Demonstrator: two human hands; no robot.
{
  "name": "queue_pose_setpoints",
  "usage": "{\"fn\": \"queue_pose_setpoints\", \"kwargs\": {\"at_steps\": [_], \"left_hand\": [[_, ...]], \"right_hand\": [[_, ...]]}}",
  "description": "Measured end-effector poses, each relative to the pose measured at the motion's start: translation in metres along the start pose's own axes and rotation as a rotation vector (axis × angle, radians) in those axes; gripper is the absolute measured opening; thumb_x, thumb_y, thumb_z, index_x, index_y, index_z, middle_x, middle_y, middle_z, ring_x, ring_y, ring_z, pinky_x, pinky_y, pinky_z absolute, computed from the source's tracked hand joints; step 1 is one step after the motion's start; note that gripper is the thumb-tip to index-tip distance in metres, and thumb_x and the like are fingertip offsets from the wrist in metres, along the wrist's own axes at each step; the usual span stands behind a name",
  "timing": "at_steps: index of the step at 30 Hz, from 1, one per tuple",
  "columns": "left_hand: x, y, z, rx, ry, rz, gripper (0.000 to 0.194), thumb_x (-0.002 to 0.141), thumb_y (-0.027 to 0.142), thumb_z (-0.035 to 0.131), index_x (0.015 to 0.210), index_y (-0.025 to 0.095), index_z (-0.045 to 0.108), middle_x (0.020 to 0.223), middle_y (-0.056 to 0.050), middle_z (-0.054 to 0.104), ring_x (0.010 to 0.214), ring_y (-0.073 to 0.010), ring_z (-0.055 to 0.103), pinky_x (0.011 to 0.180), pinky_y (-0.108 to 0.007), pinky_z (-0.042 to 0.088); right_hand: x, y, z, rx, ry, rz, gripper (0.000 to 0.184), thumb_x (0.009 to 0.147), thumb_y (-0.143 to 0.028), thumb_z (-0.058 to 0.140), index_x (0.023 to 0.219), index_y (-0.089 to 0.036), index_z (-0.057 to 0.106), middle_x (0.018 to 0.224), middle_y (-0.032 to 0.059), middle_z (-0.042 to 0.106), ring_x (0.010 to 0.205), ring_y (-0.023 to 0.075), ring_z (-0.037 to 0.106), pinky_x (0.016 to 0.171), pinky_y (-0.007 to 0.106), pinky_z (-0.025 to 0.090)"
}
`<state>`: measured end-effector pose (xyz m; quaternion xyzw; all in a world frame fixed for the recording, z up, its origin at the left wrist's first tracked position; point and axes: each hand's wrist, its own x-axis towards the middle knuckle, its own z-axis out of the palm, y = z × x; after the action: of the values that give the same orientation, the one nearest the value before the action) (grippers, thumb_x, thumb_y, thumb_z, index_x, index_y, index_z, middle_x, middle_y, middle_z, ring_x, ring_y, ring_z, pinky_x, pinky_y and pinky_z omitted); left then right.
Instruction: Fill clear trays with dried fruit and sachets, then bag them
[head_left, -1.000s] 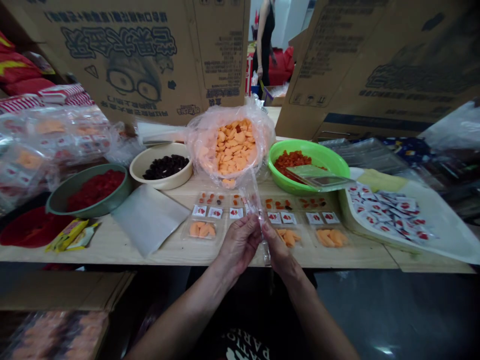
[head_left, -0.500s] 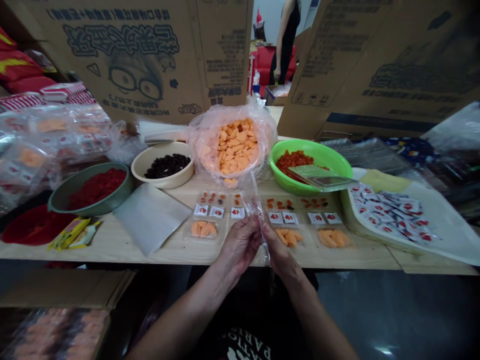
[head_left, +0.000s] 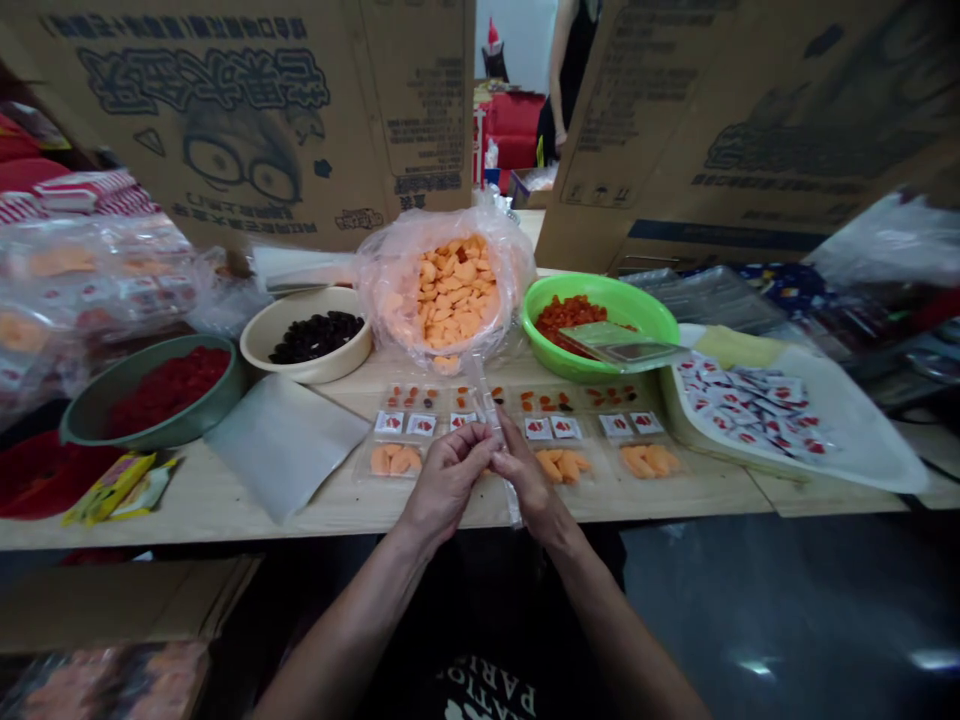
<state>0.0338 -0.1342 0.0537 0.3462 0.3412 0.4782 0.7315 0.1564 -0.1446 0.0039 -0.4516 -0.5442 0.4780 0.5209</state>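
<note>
Before me a clear plastic box (head_left: 514, 505) stands on edge, seen almost side-on, between my two hands. My left hand (head_left: 450, 480) pinches its near edge with thumb and fingers. From the other side my right hand (head_left: 531, 485) grips the same box, its thumb close to the left fingertips. Behind and beside the hands lie clear compartment trays (head_left: 600, 452) in a row. They hold orange pieces (head_left: 650, 461), printed white sachets (head_left: 552, 428) and small orange and dark bits. My hands partly cover the middle of the row.
Along the back stand a grey-green bowl (head_left: 75, 425) of red pieces, a cream bowl (head_left: 352, 362) of dark fruit, a bagged heap of orange pieces (head_left: 457, 295) and a green bowl (head_left: 660, 310). A white tub (head_left: 877, 440) of sachets is at right. Cardboard boxes (head_left: 420, 110) rise behind.
My fingers have come closer together at the box's edge, the left ones shifting over it. My view has swung slightly right. In the background a person has moved to the right.
</note>
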Motion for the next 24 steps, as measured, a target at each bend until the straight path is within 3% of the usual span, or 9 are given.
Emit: {"fn": "queue_pose_setpoints", "kwargs": {"at_steps": [4,7,10,13,16,18,19,21,24], "left_hand": [[0.005,0.004,-0.011,-0.065,-0.004,0.022,0.033,0.069,0.035,0.089,0.083,0.013,0.069,0.083,-0.001,0.066,0.078,-0.0097,0.060,0.076,-0.020,0.048],[0.021,0.007,-0.032,-0.029,0.065,0.010,0.034,0.067,0.036,0.088,0.080,0.014,0.065,0.092,-0.005,0.070,0.089,-0.0159,0.066,0.085,-0.027,0.051],[0.042,0.008,-0.061,0.167,0.145,-0.082,0.035,0.065,0.034,0.087,0.070,0.016,0.057,0.079,-0.004,0.068,0.077,-0.0166,0.066,0.075,-0.028,0.052],[0.057,0.004,-0.083,0.405,0.203,-0.134,0.029,0.071,0.032,0.080,0.068,0.017,0.055,0.068,-0.002,0.064,0.067,-0.0163,0.063,0.068,-0.028,0.050],[0.059,-0.003,-0.086,0.747,0.341,0.015,0.019,0.077,0.030,0.073,0.082,0.015,0.062,0.079,-0.008,0.067,0.077,-0.0219,0.065,0.079,-0.037,0.053],[0.053,-0.009,-0.076,1.059,0.387,0.206,0.028,0.084,0.028,0.067,0.107,0.012,0.065,0.108,-0.017,0.069,0.105,-0.0301,0.065,0.096,-0.046,0.049],[0.048,-0.013,-0.069,1.225,0.331,0.286,0.037,0.087,0.028,0.063,0.120,0.012,0.062,0.127,-0.021,0.063,0.123,-0.0337,0.057,0.105,-0.051,0.043],[0.037,-0.025,-0.054,1.519,0.055,0.352,0.052,0.091,0.033,0.060,0.139,0.017,0.053,0.156,-0.020,0.040,0.148,-0.0373,0.032,0.117,-0.056,0.029],[0.024,-0.046,-0.042,1.769,-0.330,0.283,0.069,0.090,0.049,0.063,0.150,0.022,0.043,0.166,-0.017,0.021,0.155,-0.0388,0.012,0.121,-0.060,0.021]], "right_hand": [[0.003,-0.005,-0.015,-0.160,0.146,-0.033,0.071,0.089,-0.036,0.040,0.158,-0.024,0.032,0.160,0.0071,0.039,0.146,0.0260,0.037,0.120,0.050,0.032],[0.006,-0.013,-0.042,-0.681,0.295,0.086,0.068,0.092,-0.042,0.037,0.157,-0.022,0.035,0.161,0.0135,0.035,0.148,0.0337,0.032,0.117,0.059,0.029],[0.007,-0.011,-0.066,-1.230,0.217,0.380,0.072,0.092,-0.057,0.046,0.158,-0.031,0.035,0.165,0.0155,0.024,0.147,0.0482,0.024,0.108,0.075,0.025],[0.008,0.000,-0.073,-1.432,0.045,0.481,0.074,0.095,-0.065,0.039,0.160,-0.033,0.027,0.165,0.0176,0.023,0.147,0.0514,0.023,0.105,0.076,0.026],[0.008,0.014,-0.067,-1.457,-0.014,0.420,0.070,0.099,-0.061,0.032,0.160,-0.030,0.028,0.165,0.0198,0.023,0.147,0.0505,0.023,0.106,0.072,0.028],[0.006,0.022,-0.061,-1.438,0.005,0.394,0.066,0.100,-0.057,0.030,0.160,-0.028,0.031,0.166,0.0205,0.022,0.147,0.0508,0.022,0.105,0.072,0.029],[0.005,0.025,-0.058,-1.429,0.025,0.391,0.065,0.100,-0.055,0.031,0.160,-0.028,0.031,0.166,0.0207,0.021,0.148,0.0509,0.021,0.104,0.073,0.029],[0.003,0.027,-0.054,-1.415,0.064,0.391,0.064,0.100,-0.052,0.034,0.159,-0.027,0.033,0.166,0.0208,0.021,0.148,0.0504,0.020,0.104,0.073,0.028],[0.006,0.009,-0.060,-1.404,0.071,0.338,0.061,0.098,-0.045,0.042,0.155,-0.023,0.041,0.162,0.0214,0.029,0.147,0.0468,0.025,0.107,0.070,0.027]]}}
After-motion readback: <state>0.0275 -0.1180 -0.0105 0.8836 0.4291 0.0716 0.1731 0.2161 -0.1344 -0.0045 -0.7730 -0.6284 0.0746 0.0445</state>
